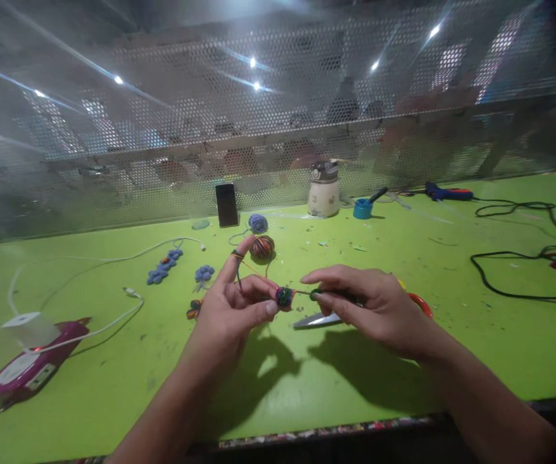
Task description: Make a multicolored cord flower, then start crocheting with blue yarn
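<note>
My left hand [239,303] pinches a small multicoloured crochet piece [285,297] between thumb and fingers. Yarn loops round its raised index finger and runs back towards a variegated yarn ball [262,247]. In my right hand [360,306] is a crochet hook [315,294] with a green grip, its thin metal shaft reaching into the piece. Beneath that hand lie scissors [317,320] with orange handles, partly covered. Left of my left hand sit a blue crochet flower [204,274], a strip of blue flowers [164,267] and a partly hidden multicoloured piece [193,309].
A blue yarn ball [258,223], an upright phone [226,205], a bottle [324,190] and a blue pot [363,208] stand behind. At left is a purple power strip [60,345] with white cables; at right, a glue gun [447,192] and a black cord [515,255].
</note>
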The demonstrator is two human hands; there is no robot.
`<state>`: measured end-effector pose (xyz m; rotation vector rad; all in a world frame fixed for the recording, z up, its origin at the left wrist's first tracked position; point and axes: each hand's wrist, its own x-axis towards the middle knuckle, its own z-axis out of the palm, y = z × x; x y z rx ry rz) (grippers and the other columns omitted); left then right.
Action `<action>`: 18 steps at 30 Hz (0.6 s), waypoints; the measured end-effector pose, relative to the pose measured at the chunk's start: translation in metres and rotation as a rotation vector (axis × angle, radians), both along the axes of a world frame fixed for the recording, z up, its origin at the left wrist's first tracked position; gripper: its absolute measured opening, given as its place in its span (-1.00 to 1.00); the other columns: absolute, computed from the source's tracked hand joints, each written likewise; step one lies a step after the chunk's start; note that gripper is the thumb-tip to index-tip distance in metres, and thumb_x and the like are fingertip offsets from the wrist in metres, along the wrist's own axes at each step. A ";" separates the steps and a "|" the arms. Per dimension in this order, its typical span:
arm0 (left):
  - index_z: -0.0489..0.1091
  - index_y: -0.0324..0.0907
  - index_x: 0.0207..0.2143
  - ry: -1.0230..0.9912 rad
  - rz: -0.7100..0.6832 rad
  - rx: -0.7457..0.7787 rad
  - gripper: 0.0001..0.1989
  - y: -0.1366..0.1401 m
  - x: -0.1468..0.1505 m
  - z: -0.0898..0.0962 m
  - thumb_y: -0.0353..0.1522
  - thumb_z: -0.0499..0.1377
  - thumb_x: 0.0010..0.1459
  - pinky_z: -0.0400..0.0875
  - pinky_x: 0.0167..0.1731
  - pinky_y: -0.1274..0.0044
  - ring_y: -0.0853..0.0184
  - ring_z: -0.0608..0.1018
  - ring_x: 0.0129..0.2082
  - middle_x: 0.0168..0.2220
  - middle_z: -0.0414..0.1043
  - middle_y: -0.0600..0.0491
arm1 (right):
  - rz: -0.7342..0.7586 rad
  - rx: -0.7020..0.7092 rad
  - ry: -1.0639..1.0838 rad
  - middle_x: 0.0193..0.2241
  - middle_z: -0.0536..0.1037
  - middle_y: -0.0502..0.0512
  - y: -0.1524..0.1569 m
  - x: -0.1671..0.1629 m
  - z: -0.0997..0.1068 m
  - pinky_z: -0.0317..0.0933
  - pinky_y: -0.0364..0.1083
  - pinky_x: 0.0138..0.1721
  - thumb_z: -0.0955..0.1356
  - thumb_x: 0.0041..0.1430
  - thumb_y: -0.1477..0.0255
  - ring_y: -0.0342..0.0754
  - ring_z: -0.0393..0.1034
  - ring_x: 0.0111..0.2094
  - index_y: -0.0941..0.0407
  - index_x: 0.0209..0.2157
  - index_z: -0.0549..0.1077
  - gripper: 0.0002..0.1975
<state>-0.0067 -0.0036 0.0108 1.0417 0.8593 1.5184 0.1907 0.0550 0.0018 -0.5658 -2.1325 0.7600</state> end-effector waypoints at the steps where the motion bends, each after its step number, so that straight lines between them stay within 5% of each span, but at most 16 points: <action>1: -0.01 -0.12 0.25 -0.007 -0.007 0.000 -0.03 0.000 0.000 0.000 -0.60 0.34 -0.19 0.38 -0.38 0.60 0.41 0.51 -0.47 -0.49 0.48 0.14 | 0.003 0.010 -0.006 -0.37 0.53 0.00 0.000 0.001 0.002 0.26 -0.27 -0.46 0.32 0.18 0.55 -0.25 0.38 -0.48 0.08 -0.08 0.45 -0.74; 13: 0.10 -0.11 0.21 -0.220 -0.276 -0.051 -0.17 -0.003 -0.008 0.003 -0.66 0.24 -0.12 0.33 -0.39 0.64 0.47 0.45 -0.46 -0.41 0.45 0.05 | 0.045 0.095 0.002 -0.33 0.56 -0.03 -0.003 0.004 0.011 0.27 -0.34 -0.42 0.32 0.16 0.61 -0.29 0.42 -0.43 0.10 -0.11 0.45 -0.73; 18: 0.08 -0.08 0.22 -0.305 -0.288 -0.111 -0.15 -0.006 -0.006 0.006 -0.66 0.21 -0.13 0.33 -0.37 0.63 0.47 0.41 -0.47 -0.45 0.38 0.07 | 0.028 0.206 -0.001 -0.31 0.60 0.02 -0.004 0.004 0.010 0.31 -0.26 -0.36 0.32 0.16 0.60 -0.20 0.47 -0.37 0.08 -0.12 0.46 -0.74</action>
